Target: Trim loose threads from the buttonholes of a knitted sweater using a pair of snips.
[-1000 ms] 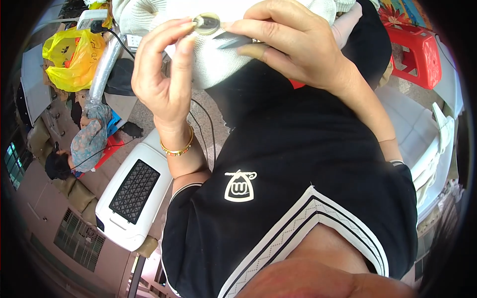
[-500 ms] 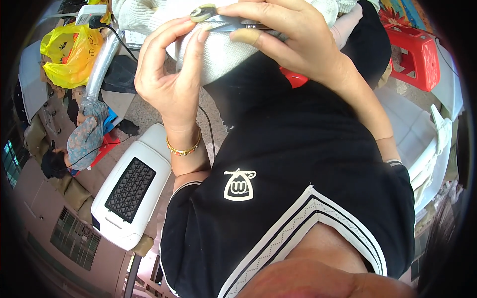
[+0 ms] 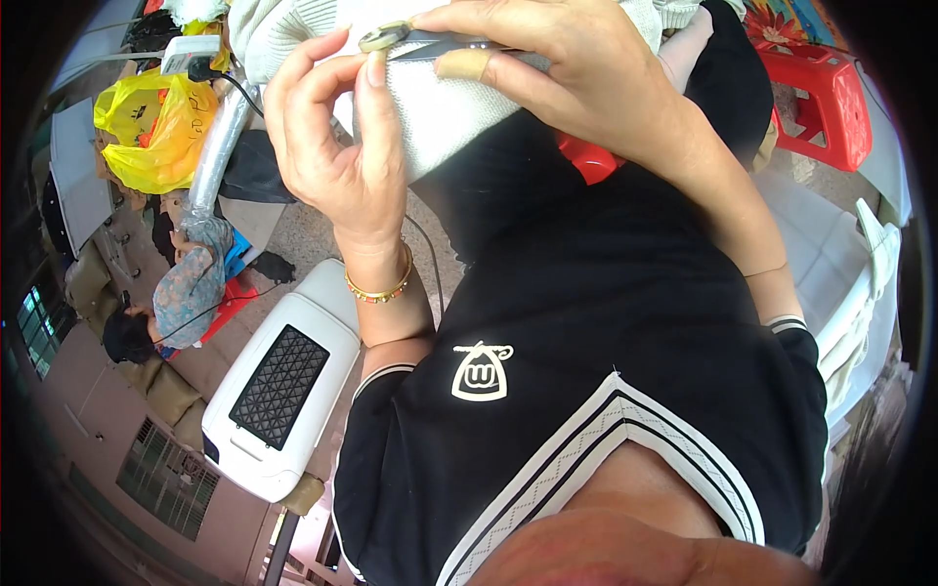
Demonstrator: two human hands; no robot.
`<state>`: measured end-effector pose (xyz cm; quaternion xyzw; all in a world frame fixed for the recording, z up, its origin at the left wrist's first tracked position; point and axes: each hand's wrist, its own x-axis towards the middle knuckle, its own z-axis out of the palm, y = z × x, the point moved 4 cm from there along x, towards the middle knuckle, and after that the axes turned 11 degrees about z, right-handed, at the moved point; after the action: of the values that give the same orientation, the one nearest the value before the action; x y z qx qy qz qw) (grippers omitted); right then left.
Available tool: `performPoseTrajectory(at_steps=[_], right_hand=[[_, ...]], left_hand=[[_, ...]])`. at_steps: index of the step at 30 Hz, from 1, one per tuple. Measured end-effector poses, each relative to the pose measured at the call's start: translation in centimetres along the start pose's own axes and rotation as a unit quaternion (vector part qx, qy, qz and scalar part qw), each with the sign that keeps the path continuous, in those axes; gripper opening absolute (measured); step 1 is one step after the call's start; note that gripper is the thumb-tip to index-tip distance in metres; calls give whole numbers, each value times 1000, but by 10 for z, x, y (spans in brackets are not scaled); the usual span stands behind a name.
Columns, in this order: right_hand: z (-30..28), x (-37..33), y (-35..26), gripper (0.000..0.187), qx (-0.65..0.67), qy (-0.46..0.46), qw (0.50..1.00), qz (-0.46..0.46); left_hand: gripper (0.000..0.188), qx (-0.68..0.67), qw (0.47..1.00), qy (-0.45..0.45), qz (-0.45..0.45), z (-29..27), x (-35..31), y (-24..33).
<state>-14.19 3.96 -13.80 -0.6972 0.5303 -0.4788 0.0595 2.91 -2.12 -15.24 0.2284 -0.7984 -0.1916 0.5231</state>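
Observation:
Between the thumb and fingers of my left hand is a round, pale greenish button, tilted on its edge. My right hand is closed around small metal thread snips, their blades pointing left at the button. A right fingertip also reaches close to the button's upper rim. A tan strip covers part of my right thumb. Under both hands lies a white knitted garment, gathered over my dark-clothed lap. Any thread at the button is too small to make out.
Red plastic stools stand at the right beside a white chair. On the left are a yellow plastic bag, a black plug and cable, and a white case with a black grille. Another person sits farther left.
The head view has shifted slightly, so most things sit a little farther right. My hands and the button have moved slightly left against my body. One left fingertip has lifted off the button.

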Motion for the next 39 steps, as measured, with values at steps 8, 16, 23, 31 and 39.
performPoseTrajectory(at_steps=[8, 16, 23, 31, 39], right_hand=[[-13, 12, -3, 24, 19, -22, 999, 38], [-20, 12, -16, 22, -104, -12, 994, 26], [-24, 10, -20, 18, -98, 7, 994, 44], [-14, 3, -15, 18, -218, 53, 974, -18], [-8, 0, 8, 26, 84, 82, 993, 27]], left_hand=[[13, -121, 992, 3, -28, 5, 7, -3], [12, -52, 998, -1, -24, 11, 9, 4], [13, 26, 998, -10, 49, 15, 8, 11], [13, 10, 996, -27, 87, 21, 7, 7], [13, -135, 989, 11, -62, 2, 4, 6]])
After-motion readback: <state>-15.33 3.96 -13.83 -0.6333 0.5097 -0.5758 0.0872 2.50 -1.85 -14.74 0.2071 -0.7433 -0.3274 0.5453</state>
